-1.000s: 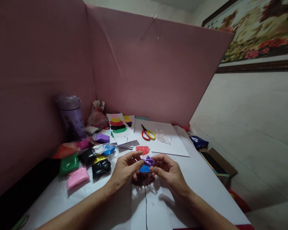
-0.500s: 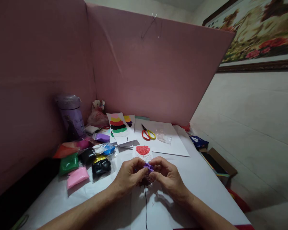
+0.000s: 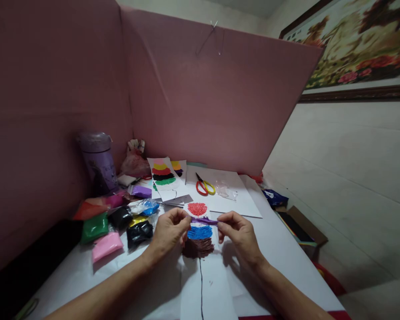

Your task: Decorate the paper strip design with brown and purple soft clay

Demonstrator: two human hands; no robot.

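Observation:
A strip of purple clay [image 3: 204, 220] is stretched between my two hands above a sheet of paper. My left hand [image 3: 172, 231] pinches its left end, and my right hand [image 3: 237, 233] pinches the right end. Under the strip, the white paper [image 3: 208, 284] carries a red patch [image 3: 197, 209], a blue patch [image 3: 200, 232] and a dark brown patch [image 3: 198, 248], with a thin black line running down from them. Part of the paper between red and blue is hidden by the clay.
Left of my hands lie several bags of coloured clay, among them pink [image 3: 107, 246], green [image 3: 95, 226] and black [image 3: 139, 234]. Behind stand a purple tumbler [image 3: 102, 166] and a colour-striped paper [image 3: 165, 178]. Scissors [image 3: 205, 186] rest on a white board [image 3: 243, 202], beside a clear bag [image 3: 226, 191].
My hands have moved apart, drawing the bunched purple clay out into a long strip. The blue patch and more of the brown one now show beneath it.

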